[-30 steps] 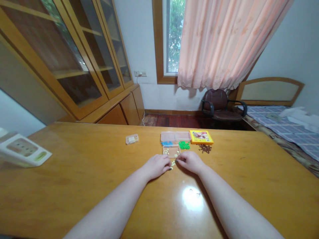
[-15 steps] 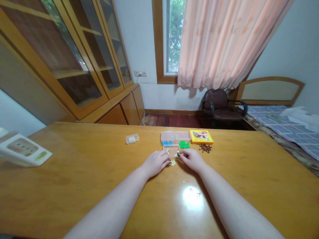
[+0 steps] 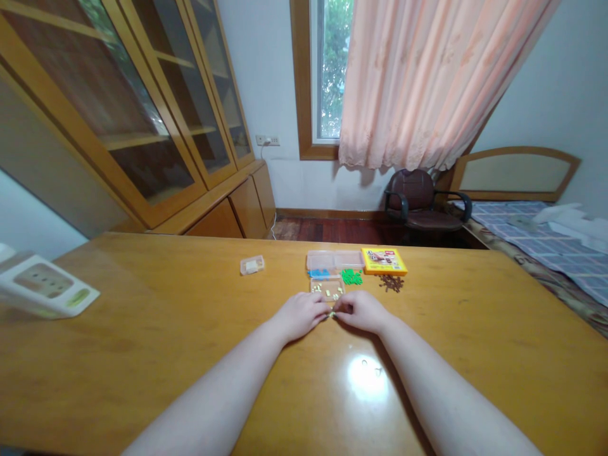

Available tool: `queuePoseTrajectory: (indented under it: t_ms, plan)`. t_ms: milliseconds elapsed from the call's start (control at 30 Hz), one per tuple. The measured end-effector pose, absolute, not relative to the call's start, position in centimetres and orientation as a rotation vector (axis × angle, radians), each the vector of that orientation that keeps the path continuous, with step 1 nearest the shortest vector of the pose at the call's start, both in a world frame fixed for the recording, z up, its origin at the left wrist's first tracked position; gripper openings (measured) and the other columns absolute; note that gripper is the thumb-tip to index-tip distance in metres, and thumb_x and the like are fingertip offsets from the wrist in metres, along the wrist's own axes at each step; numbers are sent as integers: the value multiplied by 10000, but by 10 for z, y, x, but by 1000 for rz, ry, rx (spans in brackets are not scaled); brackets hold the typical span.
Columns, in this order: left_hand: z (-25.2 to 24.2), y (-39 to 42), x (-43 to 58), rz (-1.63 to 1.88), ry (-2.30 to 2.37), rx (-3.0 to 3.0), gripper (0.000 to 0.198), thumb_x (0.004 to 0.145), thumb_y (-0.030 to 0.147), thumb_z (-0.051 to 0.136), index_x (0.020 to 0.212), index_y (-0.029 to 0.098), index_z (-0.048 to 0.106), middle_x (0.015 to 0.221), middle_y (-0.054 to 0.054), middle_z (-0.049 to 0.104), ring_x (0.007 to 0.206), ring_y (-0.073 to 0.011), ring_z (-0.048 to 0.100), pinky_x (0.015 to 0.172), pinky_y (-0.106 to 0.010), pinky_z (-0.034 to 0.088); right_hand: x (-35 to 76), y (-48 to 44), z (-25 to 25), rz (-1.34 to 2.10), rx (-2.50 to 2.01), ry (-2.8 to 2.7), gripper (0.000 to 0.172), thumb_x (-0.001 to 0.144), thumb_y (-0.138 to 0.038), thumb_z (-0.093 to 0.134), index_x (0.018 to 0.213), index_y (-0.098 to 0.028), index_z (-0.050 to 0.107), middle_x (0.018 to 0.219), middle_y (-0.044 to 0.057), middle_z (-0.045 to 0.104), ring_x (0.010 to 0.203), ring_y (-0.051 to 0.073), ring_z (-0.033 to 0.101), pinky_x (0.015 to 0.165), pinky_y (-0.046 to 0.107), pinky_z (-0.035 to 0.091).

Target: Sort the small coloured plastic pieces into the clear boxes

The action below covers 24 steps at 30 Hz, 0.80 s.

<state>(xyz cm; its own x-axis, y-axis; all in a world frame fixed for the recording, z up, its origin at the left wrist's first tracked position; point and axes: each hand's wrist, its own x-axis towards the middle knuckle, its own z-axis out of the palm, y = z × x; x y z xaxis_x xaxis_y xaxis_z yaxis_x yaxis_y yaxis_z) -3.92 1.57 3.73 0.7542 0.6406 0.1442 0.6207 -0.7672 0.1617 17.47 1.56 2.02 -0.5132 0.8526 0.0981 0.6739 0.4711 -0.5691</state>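
My left hand [image 3: 299, 315] and my right hand [image 3: 361, 311] rest on the wooden table [image 3: 142, 329] with their fingertips meeting over small pale yellow pieces [image 3: 332, 313]. Both hands are closed in a pinch on those pieces. Just beyond them a small clear tray [image 3: 327, 287] holds more pale yellow pieces. Behind it lie a clear compartment box [image 3: 335, 259], blue pieces [image 3: 319, 273], green pieces [image 3: 351, 277], a pile of brown pieces [image 3: 391, 283] and an orange-yellow box [image 3: 383, 260].
A small clear lidded container [image 3: 251, 265] sits to the left of the group. A white box [image 3: 42, 288] lies at the table's far left edge. Beyond the table are a glass-door cabinet [image 3: 142, 114], a dark chair [image 3: 418, 202] and a bed [image 3: 546, 240].
My right hand reached forward to the small clear tray, then drew back. Both hands now pinch together over the yellow pieces in front of the tray.
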Motion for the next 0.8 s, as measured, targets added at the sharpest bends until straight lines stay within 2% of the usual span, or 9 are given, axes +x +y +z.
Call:
queuePoseTrajectory:
  t_ms: [233, 800]
  plan:
    - [37, 17, -41, 260, 1063, 2819, 181, 886, 299, 485, 947, 254, 649, 877, -16, 602, 796, -150, 580, 720, -255, 445, 175, 15, 22, 657, -1262, -2372, 126, 762, -266, 579, 783, -195, 681, 676, 3, 671, 594, 114, 560, 561, 205, 370]
    - [39, 18, -44, 266, 1235, 2776, 124, 850, 236, 506, 916, 213, 609, 918, -35, 593, 826, -161, 587, 731, -262, 461, 175, 16, 25, 653, -1243, -2412, 181, 793, -278, 569, 870, -242, 728, 833, 23, 731, 753, 155, 647, 690, 236, 441]
